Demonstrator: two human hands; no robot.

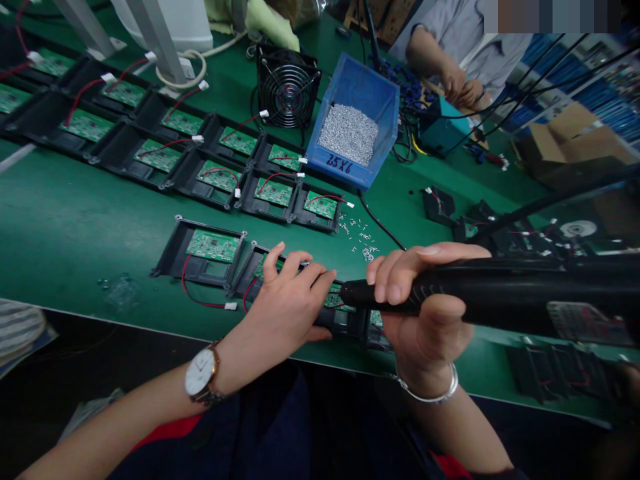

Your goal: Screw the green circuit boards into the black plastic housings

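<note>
At ten o'clock from the left hand [287, 303], black housing [173, 257] with red lead [185, 273]. Centre: left hand curved, fingers spread over next housing [249, 267], whether gripping impossible to tell. Toward three o'clock: partly hidden housing [345, 321] beneath nose of black driver [495, 290], wrapped in right hand [430, 330]; best held square to the work, leads clear, housing braced flat.

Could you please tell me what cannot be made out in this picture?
All in the head view:
Electric screwdriver: its rear end is cut off by the right edge.
Label on it: the print is too blurred to read.
Circuit board by the left hand: partly hidden by that hand.
Co-worker's hands: anything held there is too small to tell.
</note>
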